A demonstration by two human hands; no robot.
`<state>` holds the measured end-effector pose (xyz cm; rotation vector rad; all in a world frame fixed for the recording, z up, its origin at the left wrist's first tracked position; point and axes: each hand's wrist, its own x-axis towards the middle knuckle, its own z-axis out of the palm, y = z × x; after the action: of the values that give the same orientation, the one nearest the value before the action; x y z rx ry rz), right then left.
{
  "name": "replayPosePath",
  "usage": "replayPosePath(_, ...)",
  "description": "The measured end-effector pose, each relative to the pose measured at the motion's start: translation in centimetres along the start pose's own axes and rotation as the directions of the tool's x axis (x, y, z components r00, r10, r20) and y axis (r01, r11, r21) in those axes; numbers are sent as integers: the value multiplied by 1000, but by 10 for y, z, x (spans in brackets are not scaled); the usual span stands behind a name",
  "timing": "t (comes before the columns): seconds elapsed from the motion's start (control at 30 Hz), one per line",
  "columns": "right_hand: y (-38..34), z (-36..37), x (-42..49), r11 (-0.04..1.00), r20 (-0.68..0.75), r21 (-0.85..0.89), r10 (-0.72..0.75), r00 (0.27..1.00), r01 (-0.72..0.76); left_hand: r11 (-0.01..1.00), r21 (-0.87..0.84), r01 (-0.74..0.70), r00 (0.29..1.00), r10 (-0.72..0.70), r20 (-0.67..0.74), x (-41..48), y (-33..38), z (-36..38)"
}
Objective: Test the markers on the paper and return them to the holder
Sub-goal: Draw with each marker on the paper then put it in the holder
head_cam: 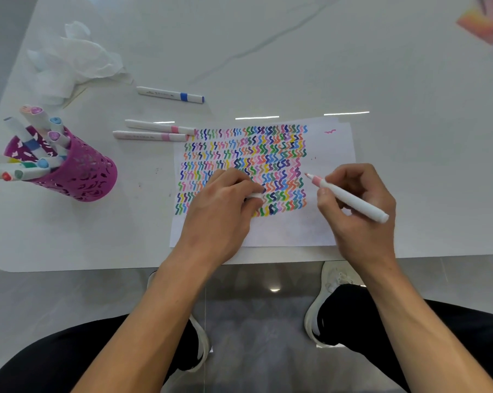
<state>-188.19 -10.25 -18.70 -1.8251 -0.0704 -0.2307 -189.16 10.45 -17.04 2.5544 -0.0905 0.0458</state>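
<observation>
The uncapped white marker with a pink tip [350, 198] points at the bare right margin of the squiggle-covered white paper sheet [328, 143], pinched in the curled fingers of the right hand [361, 222]. The left hand [219, 207], resting on the sheet, pinches a small white cap [253, 195]. Testing looks under way; next comes a stroke, recapping, then the perforated purple holder [89, 173] well to the left.

Mostly within left hand [225, 199], perhaps a cap [254, 196]

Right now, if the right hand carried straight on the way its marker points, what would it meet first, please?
Probably the paper: the pink marker in the right hand points up-left, its tip just short of the coloured squiggles. The tip's height above the sheet is unclear.
</observation>
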Motion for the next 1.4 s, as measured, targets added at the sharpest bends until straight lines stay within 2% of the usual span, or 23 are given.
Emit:
replayPosePath(0.1, -9, 4, 3, 996, 71, 88, 28, 997, -34, 997, -71, 0, 999, -4, -44, -1, 1, -3)
replayPosePath(0.2, -18, 10, 3, 977, 130, 183, 85, 988, -108, 978, -201, 51, 996, -65, -66, 0, 2, -5)
replayPosePath(0.3, -23, 16, 3, 937, 155, 297, 144, 977, -185, 935, -333, 121, 989, -142, -39, -1, 4, -6)
replayPosePath(0.43, -28, 22, 5, 926, 159, 318, 159, 974, -203, 879, -440, 186, 981, -189, 36, -2, 5, -8)
replayPosePath(0.83, -24, 26, 8, 949, 202, 236, 164, 966, -210, 913, -378, 154, 986, -116, 122, 0, 8, -12)
replayPosePath(1.17, -22, 29, 9, 906, 255, 355, 142, 956, -229, 916, -386, 107, 994, -84, 77, -2, 2, -15)
replayPosePath(1.4, -18, 31, 10, 847, 324, 432, 175, 930, -310, 908, -403, 113, 993, -115, 18, -7, 0, -16)
